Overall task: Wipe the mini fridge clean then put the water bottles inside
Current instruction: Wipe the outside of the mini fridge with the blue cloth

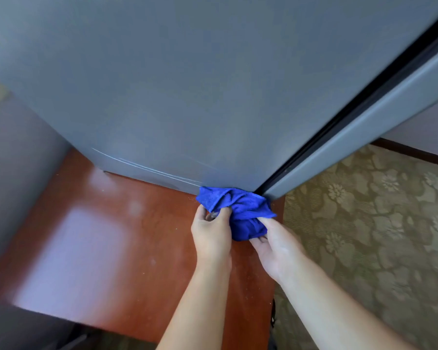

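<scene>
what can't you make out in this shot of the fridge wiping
Head view only:
- Mini fridge interior: hidden, only its grey side and door edge show.
- Fridge top: cut off by the upper frame edge.
- Water bottles: none in view.
- Blue cloth: its contact with the fridge's bottom corner is hidden by its own folds.
- Left hand and right hand: some fingers buried in the cloth.

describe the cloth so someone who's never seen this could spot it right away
Start at the big grey mini fridge standing on the reddish wooden table. Follow its side down to the bottom corner by the door's black seal, where both hands, left hand and right hand, hold a bunched cloth. It is the only vivid blue thing here, crumpled and soft among grey, red-brown and beige.
</scene>
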{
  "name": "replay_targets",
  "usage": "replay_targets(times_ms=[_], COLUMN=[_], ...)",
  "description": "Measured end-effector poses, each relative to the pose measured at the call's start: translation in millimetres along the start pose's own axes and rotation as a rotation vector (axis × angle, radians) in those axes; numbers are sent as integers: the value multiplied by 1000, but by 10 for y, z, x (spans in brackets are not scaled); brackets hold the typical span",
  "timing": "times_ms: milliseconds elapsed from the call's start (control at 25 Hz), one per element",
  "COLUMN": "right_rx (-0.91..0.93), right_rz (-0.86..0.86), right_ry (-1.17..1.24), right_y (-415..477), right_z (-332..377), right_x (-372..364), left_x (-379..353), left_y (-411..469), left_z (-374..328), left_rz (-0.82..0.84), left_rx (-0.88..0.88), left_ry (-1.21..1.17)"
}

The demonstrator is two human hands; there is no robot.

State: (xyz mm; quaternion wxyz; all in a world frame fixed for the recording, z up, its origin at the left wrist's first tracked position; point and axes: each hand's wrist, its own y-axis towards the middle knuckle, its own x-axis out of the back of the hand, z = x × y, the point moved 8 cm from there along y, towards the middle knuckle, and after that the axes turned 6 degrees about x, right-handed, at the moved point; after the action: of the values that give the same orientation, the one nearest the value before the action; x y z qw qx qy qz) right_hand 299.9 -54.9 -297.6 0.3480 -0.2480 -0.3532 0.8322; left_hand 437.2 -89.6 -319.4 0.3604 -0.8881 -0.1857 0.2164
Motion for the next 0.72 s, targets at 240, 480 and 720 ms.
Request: replay_targets(times_ms=[240,480,720], right_rx=[-33,-119,-16], right_rz=[374,475,413], right_ry=[206,199,147], right_y=[-1078,-1767,-1470], right_z=[112,-160,-135], right_x=[-1525,-2653,-2418], left_x=[557,1128,1032], left_y=[-271,-612,-497], left_z=[-1774,-3222,-2949], left_rz=[-84,-152,-195], left_rx=[-372,-698,-738], left_ry=[-139,-50,-11])
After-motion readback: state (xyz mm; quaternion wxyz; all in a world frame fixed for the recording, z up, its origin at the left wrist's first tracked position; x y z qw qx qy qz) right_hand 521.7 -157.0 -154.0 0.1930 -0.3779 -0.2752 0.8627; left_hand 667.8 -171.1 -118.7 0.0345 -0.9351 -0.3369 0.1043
